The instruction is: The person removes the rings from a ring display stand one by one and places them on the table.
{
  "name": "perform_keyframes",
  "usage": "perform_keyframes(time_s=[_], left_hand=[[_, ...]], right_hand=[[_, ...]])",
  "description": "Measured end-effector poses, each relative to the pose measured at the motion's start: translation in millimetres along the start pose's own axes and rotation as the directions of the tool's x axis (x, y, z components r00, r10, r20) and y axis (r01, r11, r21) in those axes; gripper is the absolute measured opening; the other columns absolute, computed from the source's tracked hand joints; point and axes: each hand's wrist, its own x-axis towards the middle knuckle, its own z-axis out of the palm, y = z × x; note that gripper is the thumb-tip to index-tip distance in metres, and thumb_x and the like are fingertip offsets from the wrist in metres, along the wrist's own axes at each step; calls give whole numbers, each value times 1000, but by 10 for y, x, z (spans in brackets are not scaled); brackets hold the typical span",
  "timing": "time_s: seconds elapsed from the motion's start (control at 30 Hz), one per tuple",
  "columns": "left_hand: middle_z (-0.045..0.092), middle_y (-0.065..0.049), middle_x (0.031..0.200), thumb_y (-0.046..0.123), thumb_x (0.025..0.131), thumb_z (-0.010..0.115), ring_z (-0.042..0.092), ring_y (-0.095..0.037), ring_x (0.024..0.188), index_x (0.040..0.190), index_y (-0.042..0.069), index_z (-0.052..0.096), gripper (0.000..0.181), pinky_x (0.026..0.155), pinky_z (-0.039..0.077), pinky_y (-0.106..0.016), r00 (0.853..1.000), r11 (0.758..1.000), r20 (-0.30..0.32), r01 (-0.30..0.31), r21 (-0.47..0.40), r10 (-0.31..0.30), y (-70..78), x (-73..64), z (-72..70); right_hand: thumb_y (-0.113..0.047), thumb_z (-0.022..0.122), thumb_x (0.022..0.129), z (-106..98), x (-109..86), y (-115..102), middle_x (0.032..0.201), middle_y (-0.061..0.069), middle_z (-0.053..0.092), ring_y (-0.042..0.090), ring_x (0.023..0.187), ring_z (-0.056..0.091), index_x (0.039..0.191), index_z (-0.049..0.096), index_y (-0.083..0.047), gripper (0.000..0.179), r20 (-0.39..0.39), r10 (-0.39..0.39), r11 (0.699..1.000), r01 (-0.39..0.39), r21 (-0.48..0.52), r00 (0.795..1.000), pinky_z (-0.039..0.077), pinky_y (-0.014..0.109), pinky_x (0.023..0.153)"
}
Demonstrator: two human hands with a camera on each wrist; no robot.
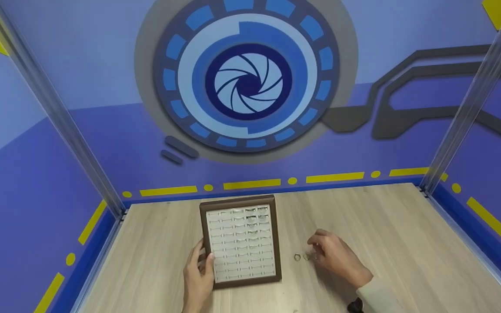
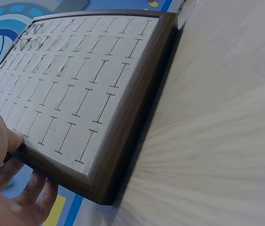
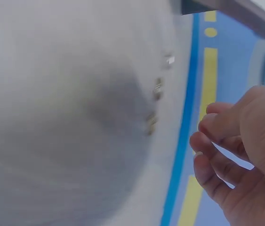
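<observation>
A ring display tray [image 1: 241, 243] with a dark wooden frame and a pale slotted pad lies on the table. Several rings [image 1: 251, 217] sit in slots toward its far right corner. My left hand [image 1: 199, 274] grips the tray's left side, thumb over the frame and fingers beneath, as the left wrist view also shows. To the right of the tray, three loose rings [image 3: 158, 88] lie in a row on the tabletop. Over the rightmost ring hovers my right hand [image 1: 335, 256], its fingers loosely bent, with nothing visible held in the right wrist view [image 3: 245, 155].
The pale wooden table [image 1: 402, 248] extends to the right of my right hand. Blue printed panels [image 1: 111, 143] rise behind and at both sides, with metal posts [image 1: 59, 104] at the corners. A dark strap [image 1: 355, 305] is on my right wrist.
</observation>
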Motion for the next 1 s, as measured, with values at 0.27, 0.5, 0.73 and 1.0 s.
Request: perform_keyframes(time_s=[0.27,0.5,0.73,1.0], left_hand=[[61,-23,143,3,107,61,68,-37,119,157,2,47,52,102,61,-49,1000,1000,-1,-21,9,21,-8,3,2],[60,-22,146,4,107,62,67,-37,121,158,4,47,53,104,60,-49,1000,1000,-1,6,2,-6,-7,0,12],[62,-20,144,5,107,63,68,-32,119,158,5,48,53,103,60,-46,1000,1000,-4,-15,-12,15,-11,4,23],[63,-18,141,5,107,62,68,-31,117,158,4,48,52,102,61,-46,999,999,-11,-34,-4,34,-25,-3,8]], right_hand=[[7,74,93,-92,141,-290,93,-4,69,4,80,64,101,79,-11,20,-105,-58,998,56,-22,993,60,25,66],[1,75,96,-141,260,-459,96,-2,73,5,80,69,106,78,-10,16,-201,-100,994,106,20,975,62,26,65],[7,80,89,-153,374,-584,98,3,75,9,82,72,106,77,-8,23,-343,-177,977,205,49,923,65,34,67],[9,84,84,-118,506,-732,96,7,73,12,78,70,107,76,-5,28,-429,-271,949,315,32,861,61,30,61]])
